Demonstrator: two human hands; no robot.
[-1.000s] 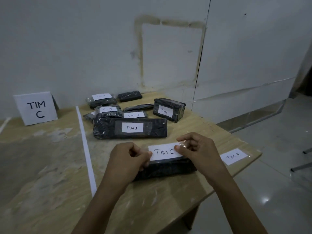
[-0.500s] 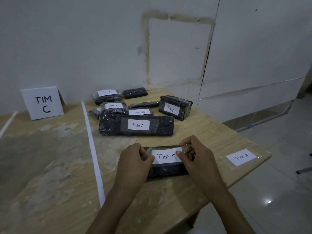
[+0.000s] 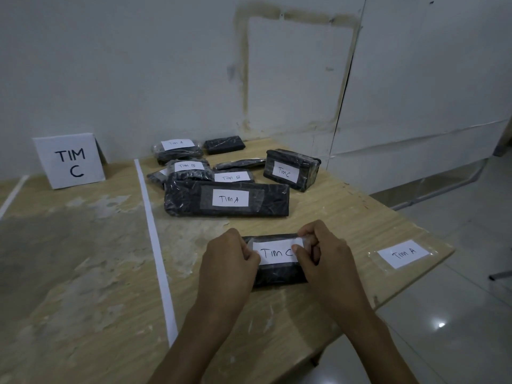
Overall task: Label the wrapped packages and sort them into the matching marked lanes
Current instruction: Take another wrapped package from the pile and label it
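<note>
- Both hands sat together at the lower centre of the frame. The left hand [image 3: 230, 261] and right hand [image 3: 327, 261] each pinched one end of the TIM C label [image 3: 274, 253], which lay on top of a black wrapped package [image 3: 277, 275].
- Risk: if one end were pressed down before the other, the clear tape around the label would probably crease and leave it skewed.
- Risk: the package looked light, so an uneven push could slide it across the table [image 3: 83, 273].
- Left hand: fingers curled, thumb on the label's left edge.
- Right hand: thumb and forefinger closed on the right end. Could not tell whether the tape was fully stuck.
- The package lay just right of the white tape line [image 3: 155, 245]. The TIM C sign [image 3: 70, 162] stood at upper left, across that line, so I judged the sorting not yet done.
- A loose TIM A label [image 3: 403, 253] lay at the table's right edge, apart from the hands.
</note>
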